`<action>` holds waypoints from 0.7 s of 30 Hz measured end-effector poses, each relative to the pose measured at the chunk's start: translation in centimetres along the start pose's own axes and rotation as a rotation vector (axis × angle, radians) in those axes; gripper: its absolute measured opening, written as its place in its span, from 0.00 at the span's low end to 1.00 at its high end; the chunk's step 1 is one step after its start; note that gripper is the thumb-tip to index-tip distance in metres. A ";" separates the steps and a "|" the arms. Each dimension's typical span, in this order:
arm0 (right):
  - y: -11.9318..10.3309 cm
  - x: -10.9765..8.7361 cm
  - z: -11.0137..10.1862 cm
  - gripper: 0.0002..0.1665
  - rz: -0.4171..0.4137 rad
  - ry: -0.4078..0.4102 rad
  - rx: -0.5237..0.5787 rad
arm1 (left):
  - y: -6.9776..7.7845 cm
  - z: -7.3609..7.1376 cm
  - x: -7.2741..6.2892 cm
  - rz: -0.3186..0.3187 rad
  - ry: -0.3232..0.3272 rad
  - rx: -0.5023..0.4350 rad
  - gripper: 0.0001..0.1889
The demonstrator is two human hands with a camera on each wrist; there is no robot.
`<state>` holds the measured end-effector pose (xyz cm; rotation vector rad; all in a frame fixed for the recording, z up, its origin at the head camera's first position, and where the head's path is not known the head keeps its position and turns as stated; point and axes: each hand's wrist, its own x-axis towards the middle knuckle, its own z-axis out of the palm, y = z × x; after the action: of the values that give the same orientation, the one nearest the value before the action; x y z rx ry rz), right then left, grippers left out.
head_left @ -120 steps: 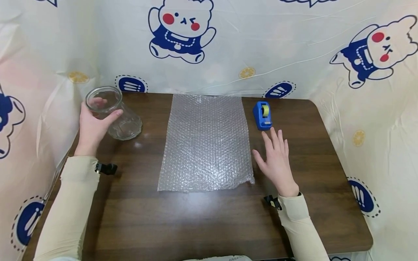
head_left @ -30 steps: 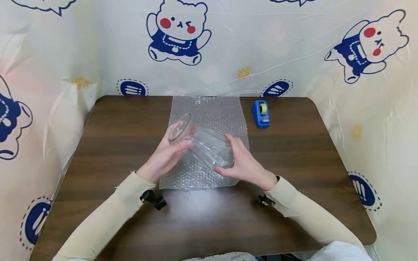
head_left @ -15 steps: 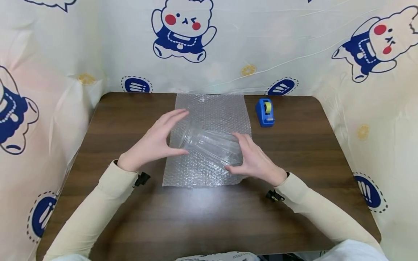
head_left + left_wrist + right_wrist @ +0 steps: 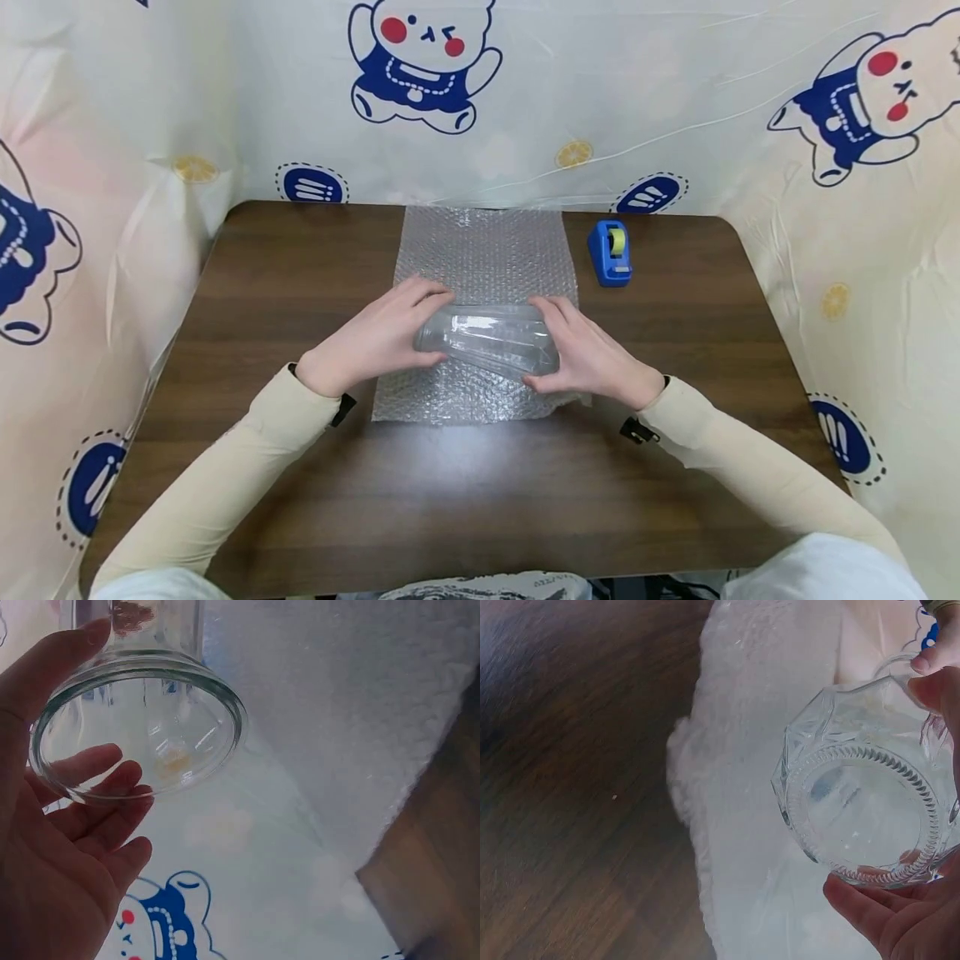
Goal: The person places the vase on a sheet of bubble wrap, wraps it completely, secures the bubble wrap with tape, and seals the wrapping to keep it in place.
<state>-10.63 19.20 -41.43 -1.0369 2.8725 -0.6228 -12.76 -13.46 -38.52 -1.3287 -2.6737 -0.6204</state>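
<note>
A clear glass vase [image 4: 491,340] with a faceted body lies sideways over the sheet of bubble wrap [image 4: 483,258], mouth to the left. My left hand [image 4: 378,337] holds it at the mouth end; in the left wrist view the thumb and fingers [image 4: 112,851] stand around the round rim [image 4: 232,712]. At the base end my right hand [image 4: 592,350] grips the vase, thumb on the near side and fingers on the far side. The right wrist view shows the ridged ring of the base [image 4: 866,814] between that hand's thumb and fingers.
A blue tape dispenser [image 4: 610,254] with a yellow roll stands right of the bubble wrap on the brown wooden table [image 4: 450,508]. Behind the table hangs a patterned curtain [image 4: 637,75]. A crumpled printed item [image 4: 487,587] shows at the near table edge.
The vase has come from the far left to over the bubble wrap and turned level. The right hand took its base; the left hand briefly let go of the mouth end, then closed on it again.
</note>
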 end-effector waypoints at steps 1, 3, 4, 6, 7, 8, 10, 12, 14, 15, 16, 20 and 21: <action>0.1 0.1 0.0 0.64 -0.004 -0.011 -0.002 | 0.0 0.2 0.0 -0.005 -0.006 0.002 0.41; 0.4 0.2 -0.2 0.63 -0.017 -0.027 -0.009 | 0.0 0.5 0.1 -0.021 -0.020 0.013 0.40; 0.5 0.4 -0.2 0.63 -0.021 -0.036 -0.014 | 0.0 0.7 0.2 -0.030 -0.029 0.023 0.40; 0.8 0.6 -0.4 0.63 -0.026 -0.055 -0.027 | 0.0 0.9 0.3 -0.044 -0.049 0.049 0.39; 0.9 0.8 -0.5 0.63 -0.029 -0.065 -0.034 | 0.0 1.1 0.4 -0.046 -0.054 0.061 0.38; 1.1 0.9 -0.6 0.63 -0.031 -0.075 -0.041 | -0.1 1.2 0.5 -0.047 -0.060 0.073 0.38; 1.3 1.1 -0.6 0.63 -0.039 -0.094 -0.053 | -0.1 1.4 0.6 -0.049 -0.066 0.096 0.37; 1.5 1.3 -0.5 0.64 -0.053 -0.108 -0.069 | -0.2 1.8 0.6 -0.055 -0.069 0.108 0.37; 1.8 1.6 -0.3 0.65 -0.063 -0.120 -0.085 | -0.3 2.2 0.5 -0.071 -0.072 0.107 0.36; 1.9 1.6 -0.2 0.65 -0.065 -0.125 -0.094 | -0.3 2.4 0.5 -0.079 -0.074 0.107 0.36; 2.0 1.7 -0.1 0.65 -0.065 -0.132 -0.102 | -0.3 2.6 0.4 -0.084 -0.075 0.108 0.36; 2.1 1.6 0.0 0.66 -0.055 -0.157 -0.121 | 0.0 3.0 0.2 -0.101 -0.082 0.108 0.36; 2.1 1.5 -0.1 0.66 -0.052 -0.162 -0.118 | 0.1 3.0 0.1 -0.102 -0.084 0.105 0.36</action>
<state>-13.11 19.77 -41.92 -1.1234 2.7776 -0.3558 -12.44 -12.14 -41.16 -1.2244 -2.8120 -0.4359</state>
